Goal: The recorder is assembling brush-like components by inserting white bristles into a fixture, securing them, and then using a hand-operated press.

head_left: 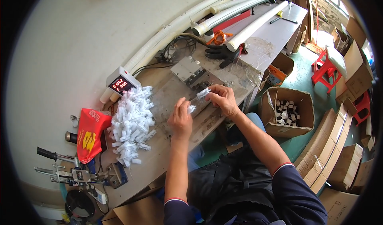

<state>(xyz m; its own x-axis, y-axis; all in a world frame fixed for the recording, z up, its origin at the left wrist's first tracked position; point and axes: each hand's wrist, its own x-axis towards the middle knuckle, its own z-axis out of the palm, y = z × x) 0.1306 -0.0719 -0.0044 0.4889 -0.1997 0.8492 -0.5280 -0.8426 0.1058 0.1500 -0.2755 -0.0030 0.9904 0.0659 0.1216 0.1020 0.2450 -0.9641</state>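
Over the near edge of the workbench, my right hand (223, 100) pinches a small white ribbed brush head (202, 93) between thumb and fingers. Just left of it and lower, my left hand (180, 120) is closed around another small white brush head (191, 109), whose end shows at the fingertips. The two pieces are apart. Many similar white pieces lie in a loose pile (131, 125) to the left of my left hand. Beyond my hands sits a metal fixture (187, 70) with a grey block, fixed on the bench.
A digital counter box (122, 81) stands behind the pile, beside a red bag (91, 135) and a lever clamp press (81, 175). Long white tubes (255, 27) and a black glove (223, 54) lie farther back. A cardboard box (287, 129) of short tube pieces is on the floor at right.
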